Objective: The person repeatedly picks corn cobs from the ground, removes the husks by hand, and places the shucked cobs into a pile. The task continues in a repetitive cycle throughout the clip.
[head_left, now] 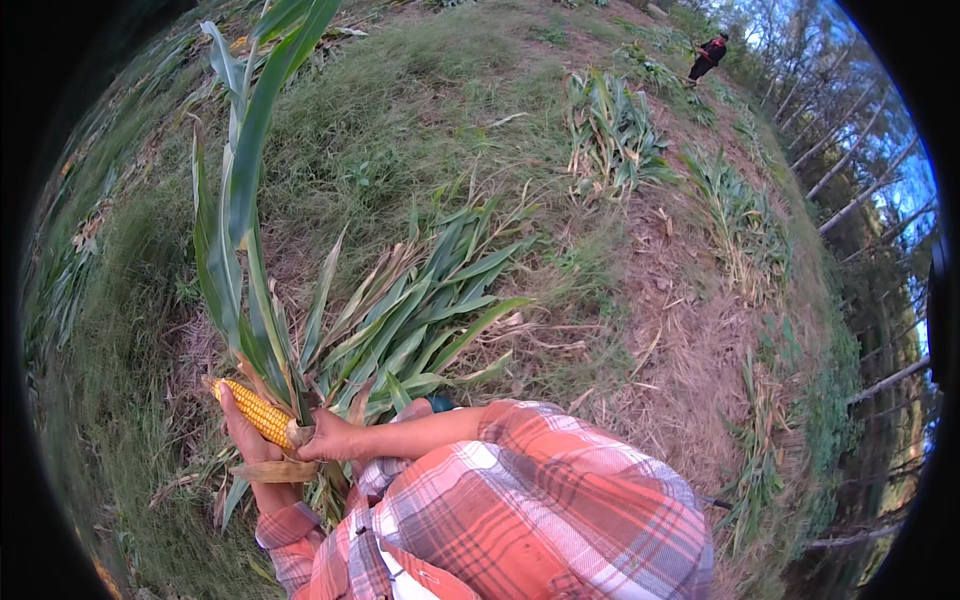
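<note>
A bare yellow ear of corn [255, 408] lies tilted in my left hand [246, 437], its tip up and to the left. The fingers are closed round its outer side, with the thumb along the kernels. At the ear's lower end my right hand [332, 438] is closed at the base, by the corn stalk [262, 290]. That stalk stands upright with long green leaves reaching the top of the view. Peeled-back dry husk [277, 470] hangs below the ear, across my left wrist. Exactly what my right fingertips press on is partly hidden.
Cut corn stalks [425, 300] lie in a heap just beyond my hands. Farther off are another pile of stalks [615, 135] and a row of them on the right [745, 230]. Grass [400, 110] covers much ground. A person [708, 58] stands far right, near trees [860, 160].
</note>
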### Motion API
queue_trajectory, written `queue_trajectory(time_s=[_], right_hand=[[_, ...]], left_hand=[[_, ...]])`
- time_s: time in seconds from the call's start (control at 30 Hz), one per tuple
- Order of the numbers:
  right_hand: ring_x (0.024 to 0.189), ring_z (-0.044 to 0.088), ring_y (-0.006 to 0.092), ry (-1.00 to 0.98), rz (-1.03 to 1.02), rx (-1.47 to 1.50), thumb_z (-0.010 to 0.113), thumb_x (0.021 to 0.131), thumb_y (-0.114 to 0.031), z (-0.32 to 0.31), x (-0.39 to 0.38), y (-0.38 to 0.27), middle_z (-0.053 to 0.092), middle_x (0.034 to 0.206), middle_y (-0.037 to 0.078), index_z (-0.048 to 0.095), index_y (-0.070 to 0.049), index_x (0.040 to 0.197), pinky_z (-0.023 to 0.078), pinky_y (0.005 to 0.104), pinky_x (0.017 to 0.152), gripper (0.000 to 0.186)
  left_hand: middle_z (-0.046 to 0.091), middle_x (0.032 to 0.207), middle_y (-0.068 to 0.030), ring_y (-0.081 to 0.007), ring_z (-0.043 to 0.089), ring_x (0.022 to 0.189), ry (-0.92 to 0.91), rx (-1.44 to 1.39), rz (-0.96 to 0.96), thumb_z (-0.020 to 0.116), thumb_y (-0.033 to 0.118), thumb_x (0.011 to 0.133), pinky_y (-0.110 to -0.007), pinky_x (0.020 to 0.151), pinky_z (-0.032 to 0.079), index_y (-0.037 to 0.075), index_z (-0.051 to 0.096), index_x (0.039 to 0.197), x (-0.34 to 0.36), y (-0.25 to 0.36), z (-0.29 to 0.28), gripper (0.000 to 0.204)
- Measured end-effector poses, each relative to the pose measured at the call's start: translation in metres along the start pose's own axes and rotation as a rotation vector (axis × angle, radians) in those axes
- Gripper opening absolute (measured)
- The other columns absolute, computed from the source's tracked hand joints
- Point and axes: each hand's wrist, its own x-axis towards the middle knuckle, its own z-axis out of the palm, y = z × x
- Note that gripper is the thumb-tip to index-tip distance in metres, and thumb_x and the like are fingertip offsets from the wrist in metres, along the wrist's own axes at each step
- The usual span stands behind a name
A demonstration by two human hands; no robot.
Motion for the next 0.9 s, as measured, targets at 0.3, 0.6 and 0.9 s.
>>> queue_trajectory(time_s=[0.3, 0.6, 0.9], right_hand=[[0.089, 0.055, 0.0122, -0.05, 0.023, -0.102, 0.071, 0.069, -0.012, -0.002, -0.005, 0.0, 0.059, 0.1, 0.006, 0.05, 0.006, 0.114, 0.046, 0.0255, 0.078, 0.052], [0.084, 0.056, 0.0112, -0.096, 0.032, -0.132, 0.077, 0.073, -0.024, -0.02, 0.006, 0.003, 0.061, 0.094, 0.004, 0.056, 0.002, 0.106, 0.047, 0.0271, 0.078, 0.048], [0.081, 0.056, 0.01, 0.002, 0.044, -0.214, 0.076, 0.075, -0.022, 0.006, 0.042, -0.033, 0.06, 0.093, 0.002, 0.058, -0.001, 0.102, 0.047, 0.0248, 0.073, 0.039]], left_hand=[[0.061, 0.107, -0.008, -0.0228, 0.063, 0.088, -0.083, -0.234, -0.301, 0.052, 0.045, 0.089, -0.036, 0.078, 0.053, 0.01, 0.052, 0.117, 0.033, -0.009, -0.046, 0.045], [0.059, 0.076, -0.0066, -0.0215, 0.059, 0.072, -0.015, -0.307, -0.12, 0.057, 0.056, 0.083, -0.034, 0.068, 0.053, 0.008, 0.056, 0.091, 0.008, -0.007, -0.12, 0.048], [0.048, 0.124, -0.0122, -0.0229, 0.049, 0.113, 0.104, 0.616, 0.086, 0.08, 0.013, 0.06, -0.036, 0.091, 0.045, 0.001, 0.046, 0.127, -0.122, 0.006, -0.153, 0.076]])
